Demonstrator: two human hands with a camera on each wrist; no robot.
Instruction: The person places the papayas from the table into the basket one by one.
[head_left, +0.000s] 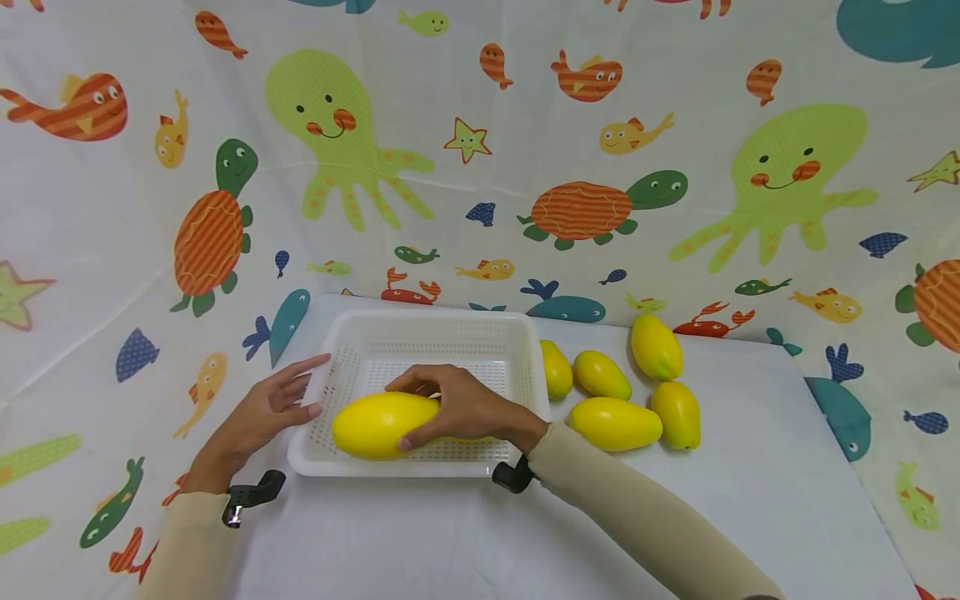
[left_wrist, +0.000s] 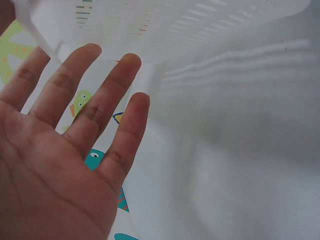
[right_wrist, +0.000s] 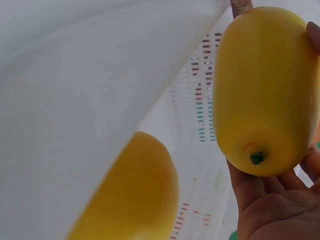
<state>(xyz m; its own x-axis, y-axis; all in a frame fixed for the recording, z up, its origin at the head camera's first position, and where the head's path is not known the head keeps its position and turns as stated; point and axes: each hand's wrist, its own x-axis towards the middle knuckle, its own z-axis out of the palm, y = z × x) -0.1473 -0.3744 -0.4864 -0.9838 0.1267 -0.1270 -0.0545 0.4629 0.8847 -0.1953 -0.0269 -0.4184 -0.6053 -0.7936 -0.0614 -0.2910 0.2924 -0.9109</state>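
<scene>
My right hand (head_left: pixel 468 404) grips a large yellow papaya-like fruit (head_left: pixel 375 427) over a white perforated plastic basket (head_left: pixel 405 468). In the right wrist view that fruit (right_wrist: pixel 265 90) shows a small green stem nub at its near end, with fingers around its sides. Another yellow fruit (right_wrist: pixel 137 190) appears lower left there, partly cut off by the white basket wall. Just outside the basket's left rim is my left hand (head_left: pixel 277 408), its fingers extended and holding nothing. From the left wrist, the palm and spread fingers (left_wrist: pixel 117 145) show beside the basket's side.
Several yellow fruits lie on the white tabletop right of the basket, among them a long one (head_left: pixel 615 423), a smaller one (head_left: pixel 602 375) and an upright-looking one (head_left: pixel 656 347). One fruit (head_left: pixel 555 369) is close against the basket's right side. A sea-animal printed cloth (head_left: pixel 450 183) hangs behind.
</scene>
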